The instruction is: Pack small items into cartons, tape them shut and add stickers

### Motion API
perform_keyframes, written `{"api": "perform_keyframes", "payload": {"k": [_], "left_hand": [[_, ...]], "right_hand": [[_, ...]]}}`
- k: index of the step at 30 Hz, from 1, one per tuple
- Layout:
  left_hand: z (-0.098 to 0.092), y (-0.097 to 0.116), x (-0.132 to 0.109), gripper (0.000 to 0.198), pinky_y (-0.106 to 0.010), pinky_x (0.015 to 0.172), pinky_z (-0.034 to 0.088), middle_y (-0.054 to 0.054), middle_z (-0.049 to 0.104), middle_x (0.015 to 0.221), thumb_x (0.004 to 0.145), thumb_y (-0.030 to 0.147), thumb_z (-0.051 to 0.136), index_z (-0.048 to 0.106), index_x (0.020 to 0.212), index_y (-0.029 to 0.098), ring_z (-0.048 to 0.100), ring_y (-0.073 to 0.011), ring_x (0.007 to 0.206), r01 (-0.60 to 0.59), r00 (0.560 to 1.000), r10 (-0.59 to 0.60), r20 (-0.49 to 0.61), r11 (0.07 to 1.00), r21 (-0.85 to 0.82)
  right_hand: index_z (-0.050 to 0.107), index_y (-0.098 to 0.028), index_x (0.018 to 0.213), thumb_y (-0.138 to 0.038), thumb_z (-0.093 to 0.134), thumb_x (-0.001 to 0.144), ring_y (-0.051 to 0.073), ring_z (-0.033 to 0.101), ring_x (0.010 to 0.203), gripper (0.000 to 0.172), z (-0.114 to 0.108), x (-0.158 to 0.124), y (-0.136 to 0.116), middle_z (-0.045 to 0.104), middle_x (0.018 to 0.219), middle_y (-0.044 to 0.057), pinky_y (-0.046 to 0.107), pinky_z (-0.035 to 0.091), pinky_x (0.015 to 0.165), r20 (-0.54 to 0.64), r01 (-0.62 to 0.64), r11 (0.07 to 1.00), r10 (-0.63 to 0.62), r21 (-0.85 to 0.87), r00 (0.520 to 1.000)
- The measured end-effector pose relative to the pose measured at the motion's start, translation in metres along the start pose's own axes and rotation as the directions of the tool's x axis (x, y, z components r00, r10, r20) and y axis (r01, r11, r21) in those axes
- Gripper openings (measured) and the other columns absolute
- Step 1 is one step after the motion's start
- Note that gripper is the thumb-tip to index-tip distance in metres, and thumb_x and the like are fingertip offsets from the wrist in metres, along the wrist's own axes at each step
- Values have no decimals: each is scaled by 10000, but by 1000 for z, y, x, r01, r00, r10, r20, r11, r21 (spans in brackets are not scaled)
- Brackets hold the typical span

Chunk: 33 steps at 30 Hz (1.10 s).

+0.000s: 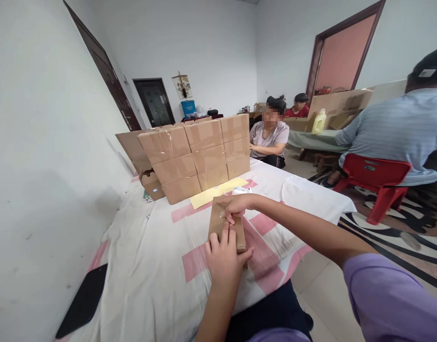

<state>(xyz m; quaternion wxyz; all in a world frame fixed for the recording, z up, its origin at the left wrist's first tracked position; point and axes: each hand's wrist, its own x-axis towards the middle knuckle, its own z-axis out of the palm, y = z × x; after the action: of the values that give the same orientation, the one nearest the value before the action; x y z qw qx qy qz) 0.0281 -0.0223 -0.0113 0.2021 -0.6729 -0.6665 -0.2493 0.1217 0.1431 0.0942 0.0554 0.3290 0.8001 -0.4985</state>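
A small brown cardboard box [215,223] lies on the cloth-covered table in front of me. My left hand [223,256] holds the near end of this box, with its fingers over the top and its thumb at the right side. Reaching in from the right, my right hand [238,205] rests on the top face, index finger pointing left and the other fingers curled beside my left fingertips. A shiny clear patch [222,214] shows near those fingers. Whatever the curled fingers pinch is hidden. Just beyond my right hand is a white object [242,190], partly covered.
Taped cartons [209,156] stand stacked at the table's far side, a yellow strip [218,192] before them. An opened small box [151,184] sits left. A black flat object [83,299] lies at the left edge. Co-workers sit beyond, one on a red chair [375,175].
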Motion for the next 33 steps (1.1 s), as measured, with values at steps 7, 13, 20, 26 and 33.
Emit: {"api": "perform_keyframes", "payload": {"k": [7, 13, 20, 26, 33], "left_hand": [[1, 0, -1, 636, -472, 783, 398, -81, 683, 1306, 810, 650, 650, 651, 1306, 252, 521, -314, 926, 4, 1000, -4, -27, 1000, -21], [-5, 1, -1, 677, -464, 772, 406, -93, 694, 1252, 801, 627, 673, 610, 1361, 253, 528, -315, 926, 24, 1000, -23, 16, 998, -56], [-1, 1, -2, 668, -468, 778, 403, -83, 675, 1314, 812, 646, 648, 623, 1346, 246, 523, -314, 924, 20, 1000, -20, 3, 998, -53], [-4, 0, -1, 670, -469, 785, 405, -89, 689, 1283, 804, 606, 678, 615, 1359, 236, 522, -317, 929, 25, 1000, -25, 1, 999, -44], [-8, 1, -1, 627, -468, 785, 408, -86, 701, 1263, 783, 567, 714, 643, 1316, 244, 534, -326, 943, 27, 1000, -27, 11, 999, -47]], "right_hand": [[378, -172, 1243, -197, 614, 783, 74, 343, 349, 517, -2, 15, -8, 620, 584, -63, 206, 185, 370, 12, -60, 997, 60, -42, 998], [367, -173, 1224, -220, 609, 816, 83, 334, 348, 476, 1, 17, -10, 683, 620, -7, 216, 168, 364, 2, -103, 994, 103, -22, 995], [437, -169, 1192, -229, 634, 794, 82, 333, 333, 449, 5, 12, -20, 650, 585, -33, 213, 193, 364, -43, -168, 979, 165, -112, 985], [519, -158, 1131, -149, 656, 742, 109, 406, 366, 411, 12, 14, -26, 657, 565, -13, 231, 259, 375, -114, -210, 953, 190, -216, 975], [575, -166, 1108, -148, 723, 667, 135, 448, 373, 466, 14, 24, -16, 633, 492, -24, 231, 292, 394, -206, -199, 957, 155, -213, 966]]}}
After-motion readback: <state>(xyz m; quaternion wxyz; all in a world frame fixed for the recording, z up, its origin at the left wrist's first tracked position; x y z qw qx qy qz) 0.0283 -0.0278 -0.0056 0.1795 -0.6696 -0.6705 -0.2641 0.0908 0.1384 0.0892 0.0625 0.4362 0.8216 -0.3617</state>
